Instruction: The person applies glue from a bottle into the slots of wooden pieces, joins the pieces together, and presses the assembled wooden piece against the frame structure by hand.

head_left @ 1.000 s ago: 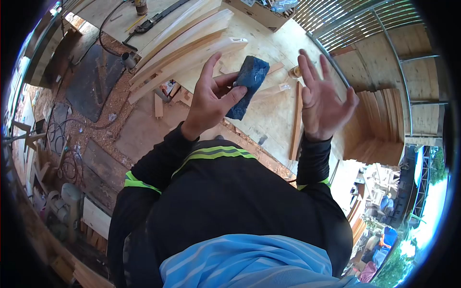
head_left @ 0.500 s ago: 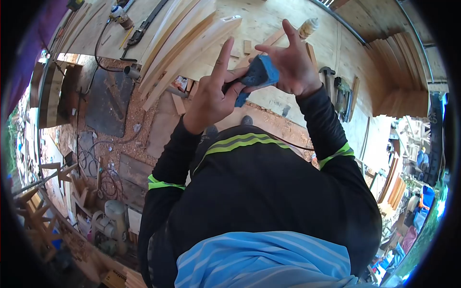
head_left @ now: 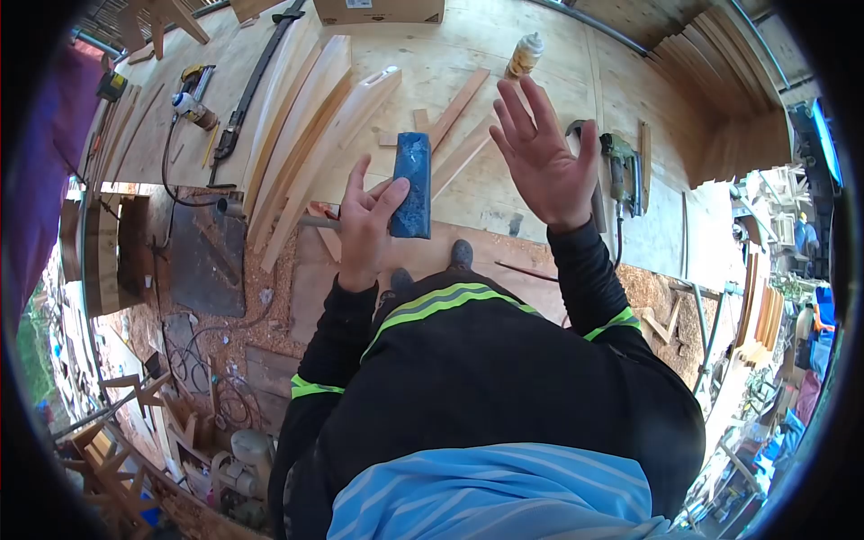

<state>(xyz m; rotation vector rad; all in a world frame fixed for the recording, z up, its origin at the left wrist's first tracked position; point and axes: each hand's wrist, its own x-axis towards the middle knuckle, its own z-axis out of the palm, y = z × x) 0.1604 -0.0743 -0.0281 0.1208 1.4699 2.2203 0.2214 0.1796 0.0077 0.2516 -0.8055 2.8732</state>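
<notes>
My left hand [head_left: 364, 225] holds a blue oblong block [head_left: 412, 184] with a scuffed, pale-marked face, which looks like a sanding block. Its thumb lies across the near left edge while the index finger sticks up. To the right, my right hand [head_left: 546, 166] is raised palm up with its fingers spread, holding nothing. Beyond both hands are wooden strips [head_left: 459, 106] on the plywood worktable [head_left: 490, 207]. A white and yellow bottle [head_left: 525, 56] stands past the right fingertips. A hammer [head_left: 598, 193] lies partly hidden behind the right hand.
A green nail gun [head_left: 619, 166] with a hose lies at right. Long shaped timbers [head_left: 306, 117] and a black bar clamp [head_left: 247, 103] are at left. Stacked boards [head_left: 733, 99] stand at far right, a cardboard box [head_left: 382, 11] at the back. Sawdust and hoses cover the floor.
My hands have moved apart; the right has drawn away from the blue block and opened fully. The left now holds the block upright, its long face showing. The view has shifted.
</notes>
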